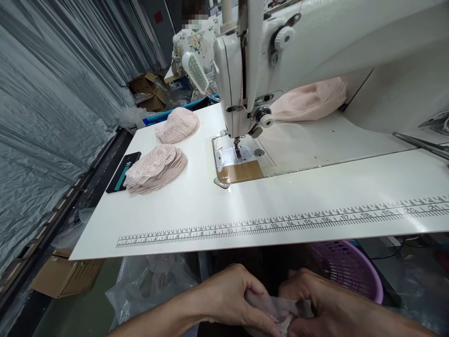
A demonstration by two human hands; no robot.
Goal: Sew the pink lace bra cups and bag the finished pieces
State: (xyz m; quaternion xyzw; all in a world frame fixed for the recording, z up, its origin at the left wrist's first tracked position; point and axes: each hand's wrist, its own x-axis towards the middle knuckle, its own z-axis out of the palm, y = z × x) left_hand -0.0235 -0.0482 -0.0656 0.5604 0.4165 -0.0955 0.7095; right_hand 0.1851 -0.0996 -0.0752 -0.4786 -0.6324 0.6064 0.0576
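Note:
Below the table's front edge, my left hand point(238, 297) and my right hand point(308, 299) are close together, both closed on a piece of sheer pale fabric with lace point(280, 316). Much of the fabric is hidden by my fingers and the frame's lower edge. Above them on the white table point(168, 210) stands a sewing machine point(233, 89), its presser foot point(238, 149) over the metal needle plate. To its left lie a stack of pink lace cups point(154, 171) and another pink lace piece point(178, 125).
A black phone point(123, 172) lies partly under the lace stack. Pink fabric point(308, 100) sits behind the needle, scissors point(421, 145) at right. A purple basket point(372, 276) and clear plastic point(150, 285) are below the table. A person in floral clothing point(196, 42) is behind.

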